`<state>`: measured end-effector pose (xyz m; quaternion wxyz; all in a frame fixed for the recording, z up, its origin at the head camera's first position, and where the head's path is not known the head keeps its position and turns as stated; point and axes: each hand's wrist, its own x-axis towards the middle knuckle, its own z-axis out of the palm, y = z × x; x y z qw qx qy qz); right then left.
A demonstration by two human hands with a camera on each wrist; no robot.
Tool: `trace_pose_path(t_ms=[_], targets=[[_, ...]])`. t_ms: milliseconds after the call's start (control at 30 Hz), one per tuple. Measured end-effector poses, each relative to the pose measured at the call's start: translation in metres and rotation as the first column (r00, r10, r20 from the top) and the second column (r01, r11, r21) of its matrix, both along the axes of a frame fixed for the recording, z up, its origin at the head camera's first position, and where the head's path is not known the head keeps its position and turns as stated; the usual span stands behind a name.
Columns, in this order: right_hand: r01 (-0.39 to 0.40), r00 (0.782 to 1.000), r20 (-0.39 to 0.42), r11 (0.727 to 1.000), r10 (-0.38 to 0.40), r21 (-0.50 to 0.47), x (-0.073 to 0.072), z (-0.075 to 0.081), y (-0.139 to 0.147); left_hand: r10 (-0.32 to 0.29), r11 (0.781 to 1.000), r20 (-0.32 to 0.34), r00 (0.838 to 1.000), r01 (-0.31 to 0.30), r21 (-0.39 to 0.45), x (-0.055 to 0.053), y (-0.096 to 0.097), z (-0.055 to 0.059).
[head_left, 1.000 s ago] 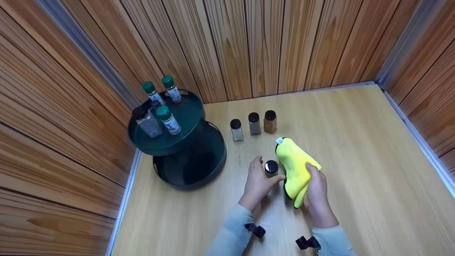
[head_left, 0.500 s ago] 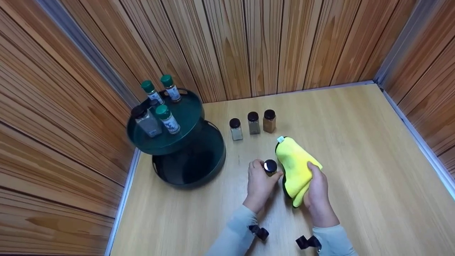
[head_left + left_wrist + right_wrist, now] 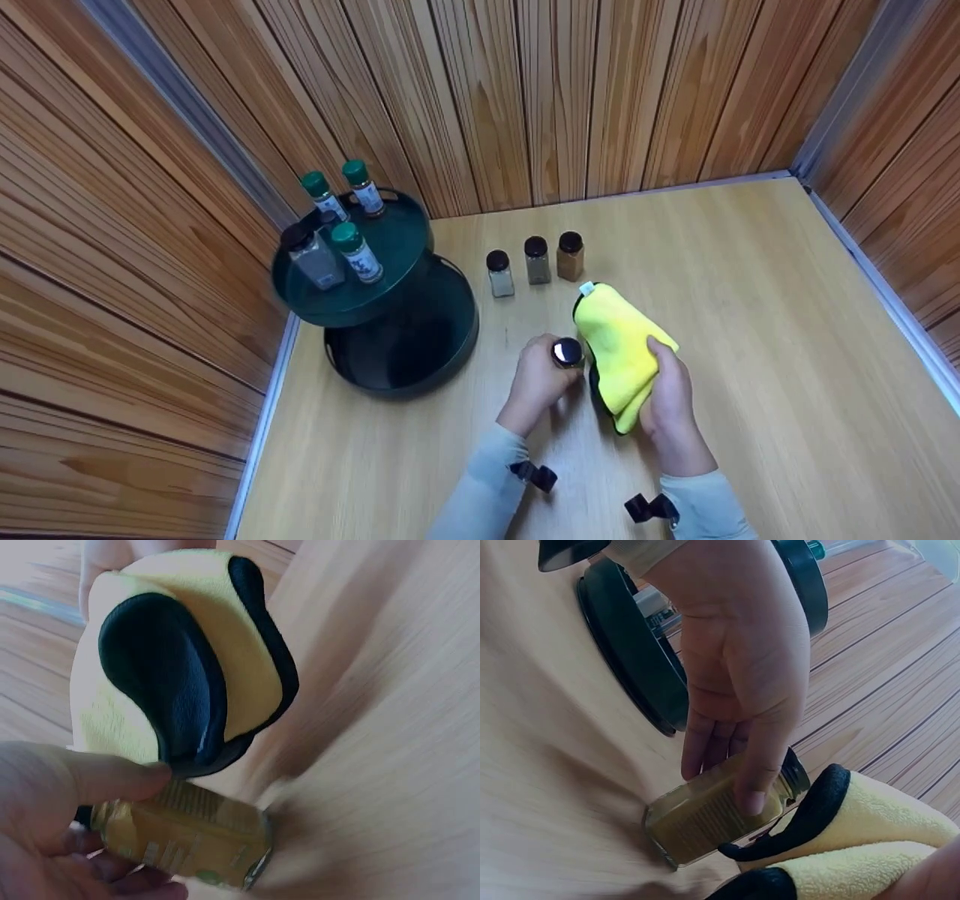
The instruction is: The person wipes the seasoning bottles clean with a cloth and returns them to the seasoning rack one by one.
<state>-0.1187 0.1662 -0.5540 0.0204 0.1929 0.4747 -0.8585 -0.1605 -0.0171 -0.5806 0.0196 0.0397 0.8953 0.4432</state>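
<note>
Leftward edges the soft cloth [image 3: 621,345], right hand [image 3: 670,405] clutching; below centre, left hand [image 3: 534,384] grips the jar [image 3: 697,821] by its sides, likely slick glass.

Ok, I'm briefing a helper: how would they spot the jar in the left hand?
On the table, find the dark green two-tier rack. To its right, the left hand grips the jar beside the yellow cloth. Three dark-capped jars stand farther back, but only this one is held.

Kitchen-ish from where I'm standing, going by the spice jars [image 3: 570,262] and tiered rack [image 3: 405,238], but plank walls [image 3: 496,97] around the table [image 3: 780,360] look pretty booth-like.
</note>
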Motion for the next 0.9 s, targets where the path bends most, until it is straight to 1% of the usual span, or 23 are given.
trace_pose_path(t_ms=[100,200,267,400,533,633,767,833,900], targets=[[-0.002,1.000,-0.006,1.000,0.002,0.007,-0.002,0.003,-0.001,-0.045,0.998,0.054,0.998,0.043,0.041,-0.004,-0.005,-0.001],[-0.005,1.000,-0.010,1.000,0.006,0.009,-0.004,0.008,-0.002,-0.075,0.994,0.105,0.992,0.065,0.093,-0.007,-0.009,-0.001],[-0.006,1.000,-0.023,1.000,0.006,-0.001,-0.005,0.011,-0.002,-0.087,0.991,0.125,0.988,0.073,0.112,-0.009,-0.010,0.000],[-0.002,0.998,-0.060,1.000,0.002,0.003,-0.006,0.015,-0.005,-0.105,0.990,0.114,0.988,0.092,0.111,-0.010,-0.011,0.000],[-0.018,0.996,-0.082,0.999,0.022,0.047,-0.008,0.014,-0.012,-0.102,0.991,0.091,0.991,0.094,0.092,-0.010,-0.012,-0.001],[-0.043,0.995,-0.082,0.994,0.051,0.097,-0.008,0.007,-0.022,-0.103,0.991,0.079,0.991,0.096,0.094,-0.009,-0.012,-0.003],[-0.071,0.994,-0.074,0.986,0.083,0.152,-0.008,-0.014,-0.033,-0.111,0.988,0.082,0.990,0.101,0.119,-0.008,-0.011,-0.002],[-0.079,0.995,-0.054,0.982,0.089,0.172,-0.009,-0.027,-0.037,-0.112,0.987,0.101,0.989,0.098,0.131,-0.008,-0.011,0.000],[-0.086,0.996,-0.020,0.979,0.091,0.186,-0.010,-0.041,-0.039,-0.106,0.987,0.136,0.985,0.087,0.136,-0.008,-0.012,0.001]])
